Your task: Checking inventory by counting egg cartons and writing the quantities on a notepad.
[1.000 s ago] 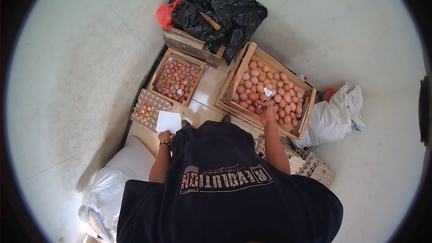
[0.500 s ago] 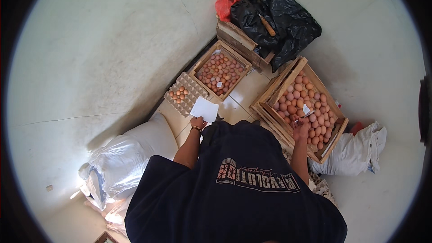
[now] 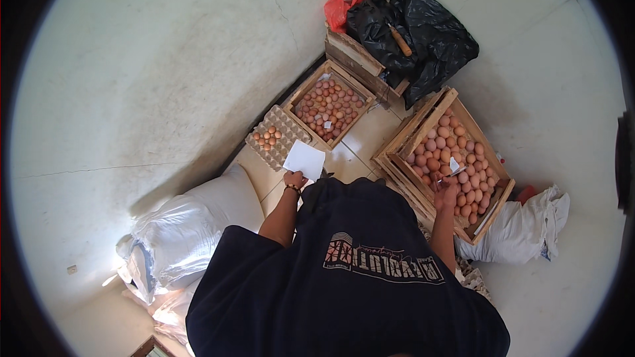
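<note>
My left hand [image 3: 294,181] grips a white sheet of paper [image 3: 305,157] by its near edge, close to an egg tray [image 3: 279,155] with several brown eggs. My right hand [image 3: 446,191] is over the large wooden crate [image 3: 493,213] on the right, its fingers closed on a thin, pen-like item [image 3: 455,172]. Many brown eggs [image 3: 466,158] lie in that crate, with a small white paper [image 3: 454,163] among them. A smaller wooden crate [image 3: 352,122] behind the tray also holds eggs and small white papers.
Black plastic bags [image 3: 433,33], a red bag [image 3: 337,13] and a wooden-handled tool [image 3: 399,41] sit on a wooden box [image 3: 350,49] in the corner. White sacks [image 3: 198,225] lean by the left wall; another [image 3: 529,218] lies right of the large crate. Walls bound both sides.
The view has turned, so the crates, bags and both my hands appear further right, the crates lower. Both hands keep their grip; the paper stays beside the tray.
</note>
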The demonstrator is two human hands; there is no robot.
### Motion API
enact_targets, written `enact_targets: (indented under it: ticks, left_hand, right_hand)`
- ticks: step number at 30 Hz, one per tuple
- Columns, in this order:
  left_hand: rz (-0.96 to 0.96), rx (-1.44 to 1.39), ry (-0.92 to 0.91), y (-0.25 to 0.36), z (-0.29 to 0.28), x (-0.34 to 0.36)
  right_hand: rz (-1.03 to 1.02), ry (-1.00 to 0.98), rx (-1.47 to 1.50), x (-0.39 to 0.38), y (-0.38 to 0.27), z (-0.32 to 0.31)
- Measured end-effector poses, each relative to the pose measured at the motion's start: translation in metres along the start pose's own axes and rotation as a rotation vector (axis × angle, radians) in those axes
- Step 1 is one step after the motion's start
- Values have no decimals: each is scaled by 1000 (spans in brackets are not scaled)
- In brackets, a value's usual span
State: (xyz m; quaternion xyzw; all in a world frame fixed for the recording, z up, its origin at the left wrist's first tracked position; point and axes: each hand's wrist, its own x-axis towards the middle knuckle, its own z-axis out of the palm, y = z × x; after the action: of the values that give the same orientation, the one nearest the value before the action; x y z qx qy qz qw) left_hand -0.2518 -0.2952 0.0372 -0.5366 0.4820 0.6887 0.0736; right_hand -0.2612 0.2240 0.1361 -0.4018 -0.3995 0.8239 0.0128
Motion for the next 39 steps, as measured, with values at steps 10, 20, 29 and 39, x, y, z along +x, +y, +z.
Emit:
enact_targets:
  ticks: [10, 20, 29, 39]
  left_hand:
    - [110, 22, -76, 41, 34, -25]
    - [650, 224, -660, 158, 135, -146]
    - [750, 431, -1065, 192, 169, -261]
    - [736, 380, -1127, 182, 166, -282]
  right_hand:
    - [-38, -1, 3, -13, -7, 20]
    - [-167, -224, 97, -75, -61, 145]
    - [-578, -275, -269, -122, -73, 265]
    - [-453, -456, -322, -161, -75, 272]
